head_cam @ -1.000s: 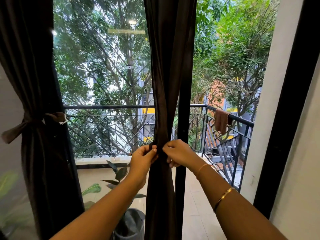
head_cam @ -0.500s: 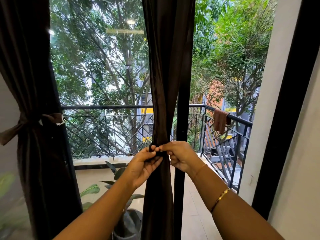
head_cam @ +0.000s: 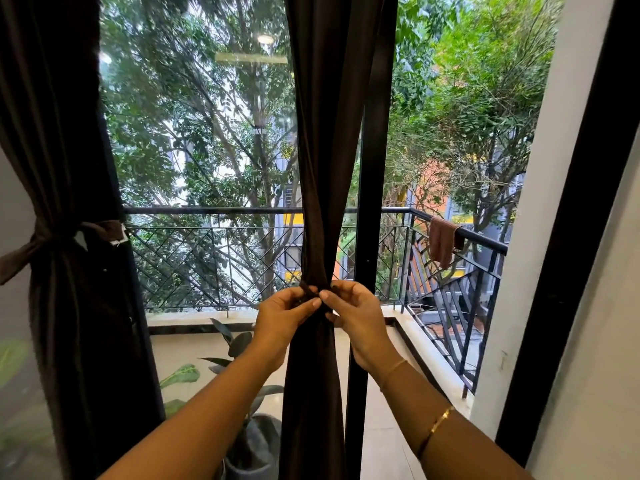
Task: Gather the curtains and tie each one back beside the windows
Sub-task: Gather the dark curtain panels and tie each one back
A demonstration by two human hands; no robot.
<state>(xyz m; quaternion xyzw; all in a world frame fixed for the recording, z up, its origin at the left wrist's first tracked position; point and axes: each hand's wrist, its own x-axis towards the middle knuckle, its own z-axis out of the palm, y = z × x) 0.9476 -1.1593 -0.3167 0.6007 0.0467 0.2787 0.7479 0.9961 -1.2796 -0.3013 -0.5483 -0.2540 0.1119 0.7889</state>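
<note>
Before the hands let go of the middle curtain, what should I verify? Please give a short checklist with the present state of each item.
1. Middle curtain gathered into one narrow bundle: ok.
2. Left hand pinches the fabric at the gather: ok.
3. Right hand pinches it from the other side: ok.
4. Knot finished and tight: cannot tell, the fingers hide it.
5. Bundle hangs beside the black window frame: ok.
6. Left curtain already tied back with its band: ok.
</note>
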